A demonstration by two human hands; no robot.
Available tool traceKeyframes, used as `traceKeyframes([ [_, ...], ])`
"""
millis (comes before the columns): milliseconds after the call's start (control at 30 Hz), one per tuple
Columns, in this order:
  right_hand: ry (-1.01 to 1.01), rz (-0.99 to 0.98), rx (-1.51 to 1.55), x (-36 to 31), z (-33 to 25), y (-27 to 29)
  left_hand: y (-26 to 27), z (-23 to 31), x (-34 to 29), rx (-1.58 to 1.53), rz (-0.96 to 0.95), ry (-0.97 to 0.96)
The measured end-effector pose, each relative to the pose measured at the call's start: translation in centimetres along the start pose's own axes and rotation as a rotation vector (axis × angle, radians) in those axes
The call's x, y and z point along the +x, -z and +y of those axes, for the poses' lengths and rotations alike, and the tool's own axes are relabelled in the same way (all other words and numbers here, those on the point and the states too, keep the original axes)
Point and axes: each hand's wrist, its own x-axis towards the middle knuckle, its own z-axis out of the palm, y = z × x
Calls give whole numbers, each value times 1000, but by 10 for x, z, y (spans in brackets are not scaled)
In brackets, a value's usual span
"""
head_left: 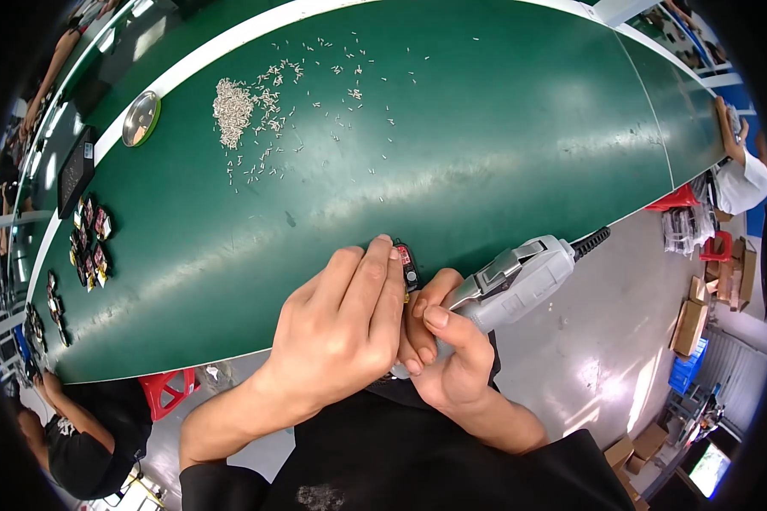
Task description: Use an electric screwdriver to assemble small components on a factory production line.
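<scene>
My left hand (345,315) bends over a small black device (407,262) with a red patch, at the near edge of the green table. Its fingers lie together along the device and hide most of it. Close beside it, my right hand (456,349) is closed around a grey electric screwdriver (524,281) with a metal lever. The tool's body slants up to the right and ends in a black cord (592,243). Its front end is hidden among my fingers, so I cannot tell whether it touches the device.
A pile of small silver screws (232,111) lies at far left centre of the green table (520,153), with loose ones scattered rightward. Further left are a round green-rimmed dish (142,119), a black tray (77,173) and several small black packets (89,243). Other people sit at both sides.
</scene>
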Motion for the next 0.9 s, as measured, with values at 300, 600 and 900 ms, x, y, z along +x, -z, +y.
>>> traceKeyframes([
  [300,-8,31,-16,-1,0,2,-2,10,2,118,35,-2],
  [600,-29,-177,-103,3,-41,2,-7,12,-4,145,8,26],
  [900,262,-612,-562,49,-109,-28,2,19,-11,52,-115,71],
])
